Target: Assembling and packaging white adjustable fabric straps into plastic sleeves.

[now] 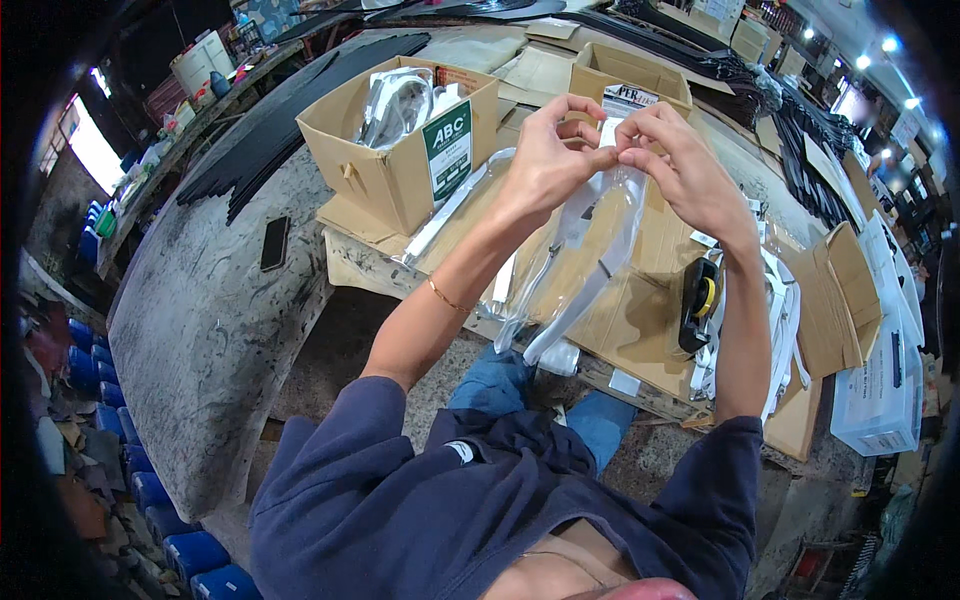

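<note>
A long clear plastic bag hangs down from my two hands, with white straps inside it. My left hand is closed, thumb and fingertips pinched at the bag's top end. Against it, my right hand pinches the same end, fingertips nearly meeting. A small white piece shows between the hands; its kind is hard to make out. The bag's lower end reaches the table's near edge. To its right stands a black tape dispenser with a yellow core. Beyond that lies a heap of loose white straps.
An open cardboard box holding bagged straps stands at the left. Another cardboard box is behind my hands. A dark phone rests on the left surface. At the right are an open carton and a translucent bin.
</note>
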`<state>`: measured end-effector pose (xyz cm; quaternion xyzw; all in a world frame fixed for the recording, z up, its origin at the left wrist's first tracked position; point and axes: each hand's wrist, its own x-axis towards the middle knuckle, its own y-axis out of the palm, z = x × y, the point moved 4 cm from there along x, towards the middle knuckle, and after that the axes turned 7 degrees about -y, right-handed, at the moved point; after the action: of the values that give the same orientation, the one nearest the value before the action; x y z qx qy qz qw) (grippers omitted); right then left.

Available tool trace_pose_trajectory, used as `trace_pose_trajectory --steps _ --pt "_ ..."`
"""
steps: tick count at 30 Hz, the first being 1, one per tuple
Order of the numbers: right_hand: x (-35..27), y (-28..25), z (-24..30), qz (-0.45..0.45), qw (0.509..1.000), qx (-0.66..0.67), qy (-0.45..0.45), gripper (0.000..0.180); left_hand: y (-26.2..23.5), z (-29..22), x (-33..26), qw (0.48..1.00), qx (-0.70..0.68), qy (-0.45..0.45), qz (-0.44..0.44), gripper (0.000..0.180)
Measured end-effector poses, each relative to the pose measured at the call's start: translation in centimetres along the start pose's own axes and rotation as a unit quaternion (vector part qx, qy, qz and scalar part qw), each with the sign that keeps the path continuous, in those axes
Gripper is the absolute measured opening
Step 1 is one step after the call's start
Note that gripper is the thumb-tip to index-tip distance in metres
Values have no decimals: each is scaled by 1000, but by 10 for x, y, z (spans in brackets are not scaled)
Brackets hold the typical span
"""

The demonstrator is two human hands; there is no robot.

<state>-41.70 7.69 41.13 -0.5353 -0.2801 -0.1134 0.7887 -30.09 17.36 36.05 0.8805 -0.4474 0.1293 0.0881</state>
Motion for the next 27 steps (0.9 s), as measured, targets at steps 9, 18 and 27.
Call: trace_pose_trajectory --steps 9,18,27 --pt "0 -5 -12 -12 996 90 8 14 3 19 7 947 -265 -155 90 17" --pt "1 -10 -7 -57 968 208 131 41 0 5 6 964 -217 -77 136 17" --pt "-6 2 -30 -121 926 322 158 46 0 -5 0 989 -121 -25 85 29"
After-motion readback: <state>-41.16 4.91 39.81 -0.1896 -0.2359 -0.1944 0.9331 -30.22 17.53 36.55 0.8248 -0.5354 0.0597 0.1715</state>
